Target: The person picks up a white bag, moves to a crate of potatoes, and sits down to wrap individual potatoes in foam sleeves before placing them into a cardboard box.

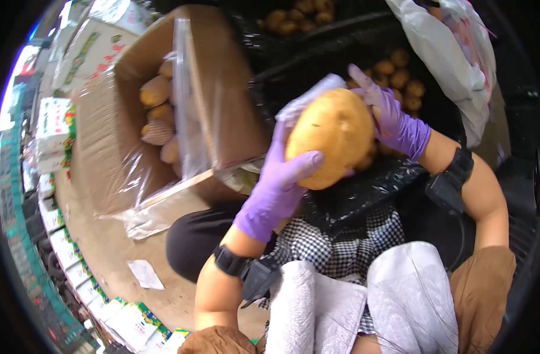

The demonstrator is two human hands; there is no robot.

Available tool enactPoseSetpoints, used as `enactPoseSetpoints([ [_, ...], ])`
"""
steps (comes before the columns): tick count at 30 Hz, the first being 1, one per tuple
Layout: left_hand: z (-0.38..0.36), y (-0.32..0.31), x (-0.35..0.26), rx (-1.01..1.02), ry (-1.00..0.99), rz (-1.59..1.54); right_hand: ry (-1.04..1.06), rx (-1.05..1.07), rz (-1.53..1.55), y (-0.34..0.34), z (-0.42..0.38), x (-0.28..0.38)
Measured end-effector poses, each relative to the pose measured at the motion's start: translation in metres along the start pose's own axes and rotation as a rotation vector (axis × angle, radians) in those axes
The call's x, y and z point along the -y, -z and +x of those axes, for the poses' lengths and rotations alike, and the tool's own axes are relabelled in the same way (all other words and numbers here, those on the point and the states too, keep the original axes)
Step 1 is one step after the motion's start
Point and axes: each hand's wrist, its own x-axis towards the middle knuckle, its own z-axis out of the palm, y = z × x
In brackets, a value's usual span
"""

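A large, smooth yellow oval fruit (332,138), of a kind I cannot name for certain, is held up in front of me. My left hand (276,183), in a purple glove, is closed on its left side, with the thumb across the near face. Behind the fruit's upper left, a white foam net (311,97) shows by the left fingers. My right hand (394,118), also gloved in purple, is at the fruit's right edge. One right finger stretches upward away from the skin; the other fingertips are partly hidden and blurred.
An open cardboard box (98,147) with plastic lining stands left, holding several fruits in foam nets (157,133). Beyond my hands, round yellow-brown produce (400,79) lies in black plastic (287,68). A white plastic bag (473,88) is at right. White printed cartons (54,127) line the left.
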Motion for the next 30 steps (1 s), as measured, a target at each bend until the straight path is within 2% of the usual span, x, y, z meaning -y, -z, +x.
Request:
enactPoseSetpoints([
  [2, -0.003, -0.001, 0.002, 0.061, 0.04, -0.007, 0.484, -0.006, -0.317, -0.022, 0.013, -0.046],
  [3, -0.004, -0.003, 0.001, 0.09, 0.077, -0.048, 0.602, 0.021, -0.273, -0.035, 0.009, -0.042],
  [5, -0.007, 0.002, 0.0, 0.136, 0.119, -0.112, 0.419, 0.181, 0.341, -0.042, 0.006, -0.02],
  [6, -0.009, 0.006, 0.002, 0.153, 0.125, -0.136, 0.24, 0.244, 0.583, -0.036, 0.0, -0.009],
  [8, -0.013, 0.007, 0.003, 0.139, 0.129, -0.184, 0.14, 0.226, 0.669, -0.028, -0.001, -0.002],
  [9, -0.015, 0.005, 0.001, 0.115, 0.123, -0.21, 0.225, 0.149, 0.509, -0.017, 0.008, 0.001],
  [11, -0.009, 0.001, -0.002, 0.067, 0.116, -0.197, 0.218, -0.142, 0.462, -0.003, 0.013, 0.006],
  [12, -0.007, -0.003, -0.001, -0.017, 0.056, -0.136, 0.152, -0.357, 0.581, -0.009, 0.021, 0.016],
  [14, 0.0, 0.005, 0.008, -0.175, 0.038, -0.003, 0.501, -0.584, 0.095, -0.03, 0.019, 0.021],
  [15, -0.001, 0.01, 0.01, -0.223, 0.064, -0.008, 0.653, -0.545, -0.256, -0.039, 0.01, 0.023],
  [16, -0.004, 0.013, 0.011, -0.276, 0.087, -0.006, 0.802, -0.554, -0.264, -0.054, 0.011, 0.013],
  [18, -0.01, 0.011, 0.019, -0.427, 0.034, 0.074, 0.848, -0.433, -0.453, -0.062, -0.007, 0.014],
  [22, -0.012, 0.036, 0.035, -0.57, -0.143, 0.099, 0.817, -0.208, -0.372, -0.086, -0.027, 0.021],
  [23, -0.012, 0.059, 0.033, -0.583, -0.141, -0.026, 0.813, -0.206, -0.369, -0.073, -0.026, 0.023],
  [24, -0.011, 0.043, 0.01, -0.658, -0.164, -0.095, 0.807, -0.202, -0.36, -0.055, -0.023, 0.023],
  [25, -0.01, 0.032, -0.007, -0.544, -0.363, -0.046, 0.937, -0.336, -0.375, -0.027, -0.012, 0.015],
  [26, -0.008, 0.035, -0.024, -0.575, -0.527, -0.029, 1.029, -0.504, -0.62, 0.014, 0.0, 0.006],
  [27, -0.013, 0.048, -0.043, -0.589, -0.661, -0.066, 0.893, -0.723, -0.608, 0.06, 0.004, -0.011],
  [28, -0.021, 0.058, -0.058, -0.484, -0.697, -0.138, 0.727, -0.921, -0.575, 0.106, 0.007, -0.028],
  [29, -0.017, 0.042, -0.062, -0.693, -0.741, -0.18, 0.557, -1.079, -0.518, 0.152, 0.011, -0.045],
  [30, -0.01, 0.026, -0.062, -0.902, -0.781, -0.217, 0.47, -1.163, -0.775, 0.194, 0.01, -0.071],
])
